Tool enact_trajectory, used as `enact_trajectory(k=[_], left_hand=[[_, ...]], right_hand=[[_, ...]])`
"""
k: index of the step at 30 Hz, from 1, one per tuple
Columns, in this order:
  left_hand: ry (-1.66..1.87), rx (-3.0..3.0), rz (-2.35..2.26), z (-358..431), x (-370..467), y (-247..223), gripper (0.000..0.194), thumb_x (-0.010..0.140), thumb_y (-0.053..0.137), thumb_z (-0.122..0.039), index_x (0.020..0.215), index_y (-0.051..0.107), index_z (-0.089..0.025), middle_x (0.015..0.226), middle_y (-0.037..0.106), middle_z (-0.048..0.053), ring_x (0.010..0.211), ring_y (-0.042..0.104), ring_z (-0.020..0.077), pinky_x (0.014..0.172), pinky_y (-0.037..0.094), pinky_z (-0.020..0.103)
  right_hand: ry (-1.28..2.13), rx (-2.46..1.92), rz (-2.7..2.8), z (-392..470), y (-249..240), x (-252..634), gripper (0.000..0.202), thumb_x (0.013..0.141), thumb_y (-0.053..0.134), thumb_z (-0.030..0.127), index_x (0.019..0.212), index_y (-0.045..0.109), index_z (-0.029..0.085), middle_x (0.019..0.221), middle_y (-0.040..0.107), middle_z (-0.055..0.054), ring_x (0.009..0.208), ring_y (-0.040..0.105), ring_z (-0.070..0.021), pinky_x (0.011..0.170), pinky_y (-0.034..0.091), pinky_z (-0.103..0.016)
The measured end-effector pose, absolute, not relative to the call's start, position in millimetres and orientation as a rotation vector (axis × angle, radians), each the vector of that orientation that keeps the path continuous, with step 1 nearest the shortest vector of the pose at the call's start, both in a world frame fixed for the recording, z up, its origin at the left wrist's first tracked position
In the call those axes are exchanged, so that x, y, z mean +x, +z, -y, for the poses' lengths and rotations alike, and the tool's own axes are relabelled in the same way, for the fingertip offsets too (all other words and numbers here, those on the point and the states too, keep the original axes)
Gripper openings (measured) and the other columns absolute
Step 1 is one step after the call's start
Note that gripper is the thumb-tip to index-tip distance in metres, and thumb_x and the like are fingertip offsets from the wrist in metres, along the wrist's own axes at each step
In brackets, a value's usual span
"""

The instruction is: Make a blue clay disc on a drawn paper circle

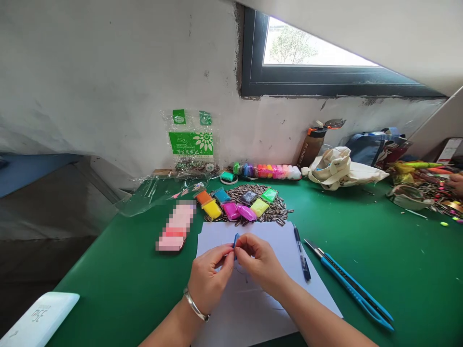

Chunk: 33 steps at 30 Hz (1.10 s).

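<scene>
Above the white paper (249, 318), we pinch a small blue piece (236, 238) between the fingertips of both hands; our left hand (212, 274), a silver bracelet (195, 306) on its wrist, and our right hand (259, 262) nearly meet there, both with fingers drawn narrow around it. The paper lies on a green table (123, 279). A pen (301, 253) rests along the right edge of the paper, and a long blue tool (347, 284) with a pointed metal tip sits just to the right of it. Just beyond the paper's far edge we see a heap of striped seeds (280, 213), with coloured packets (230, 210) lying on it. A pink item (176, 226), blurred into blocks, is left of the paper. Farther beyond the paper stand a clear bag (191, 144) with a green label and a brown bottle (311, 147). Well to the paper's right, another person's hand (456, 184) shows partly.
</scene>
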<state>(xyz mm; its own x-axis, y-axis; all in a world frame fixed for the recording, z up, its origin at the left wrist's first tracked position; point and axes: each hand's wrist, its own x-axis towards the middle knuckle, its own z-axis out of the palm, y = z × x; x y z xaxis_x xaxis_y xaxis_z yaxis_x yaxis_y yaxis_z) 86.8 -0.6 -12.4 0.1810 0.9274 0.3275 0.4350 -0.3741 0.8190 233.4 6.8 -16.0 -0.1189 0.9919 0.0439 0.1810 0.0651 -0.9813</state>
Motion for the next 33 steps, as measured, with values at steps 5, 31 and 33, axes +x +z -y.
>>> enact_trajectory(k=[5, 31, 33], left_hand=[[1.136, 2.094, -1.253, 3, 89, -13, 0.021, 0.084, 0.052, -0.019, 0.094, 0.071, -0.023, 0.091, 0.073, 0.004, 0.079, 0.068, 0.0166, 0.072, 0.056, 0.025], [1.175, 2.211, -1.320, 6, 92, -7, 0.022, 0.085, 0.044, -0.015, 0.081, 0.065, -0.020, 0.078, 0.068, 0.004, 0.072, 0.064, 0.0151, 0.068, 0.052, 0.024], [1.171, 2.164, -1.309, 5, 91, -6, 0.021, 0.084, 0.044, -0.015, 0.081, 0.065, -0.020, 0.079, 0.068, 0.004, 0.072, 0.064, 0.0151, 0.067, 0.052, 0.023]], right_hand=[[0.945, -1.385, 1.561, -4, -16, 230, 0.008, 0.068, 0.047, 0.016, 0.061, 0.046, 0.020, 0.052, 0.042, 0.006, 0.050, 0.035, -0.0086, 0.048, 0.027, -0.021], [1.155, -1.250, 1.646, -8, -13, 240, 0.023, 0.084, 0.050, 0.032, 0.066, 0.054, 0.018, 0.054, 0.051, 0.004, 0.051, 0.044, -0.0090, 0.049, 0.032, -0.020], [1.220, -1.224, 1.604, -8, -10, 241, 0.021, 0.081, 0.051, 0.030, 0.064, 0.052, 0.018, 0.054, 0.049, 0.004, 0.051, 0.043, -0.0087, 0.048, 0.032, -0.020]])
